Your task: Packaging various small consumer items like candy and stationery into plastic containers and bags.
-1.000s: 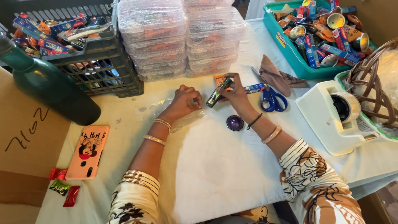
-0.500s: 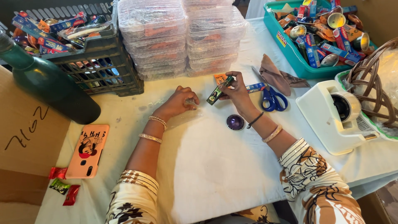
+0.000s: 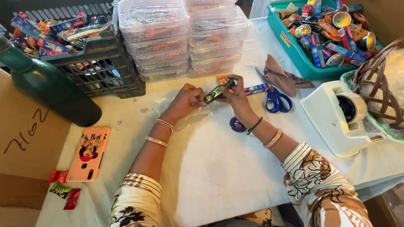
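Observation:
My right hand (image 3: pixel 237 96) grips a small dark green candy bar (image 3: pixel 218 91) and holds it tilted above the white tablecloth. My left hand (image 3: pixel 187 99) pinches the edge of a clear plastic bag (image 3: pixel 192 118) that lies flat under it, just left of the bar. A small orange packet (image 3: pixel 222 78) shows behind my right fingers. A purple round capsule (image 3: pixel 237 125) rests beside my right wrist.
Blue-handled scissors (image 3: pixel 275 99), a blue bar (image 3: pixel 257 88) and a brown cloth (image 3: pixel 279 78) lie right of my hands. A white tape dispenser (image 3: pixel 345 115), teal bin of sweets (image 3: pixel 294 50), stacked clear boxes (image 3: pixel 185 38), black crate (image 3: pixel 101 73), green bottle (image 3: pixel 46 88), orange phone (image 3: pixel 89 152).
My left hand has drawn slightly back along the clear bag while my right hand keeps the green bar in about the same spot.

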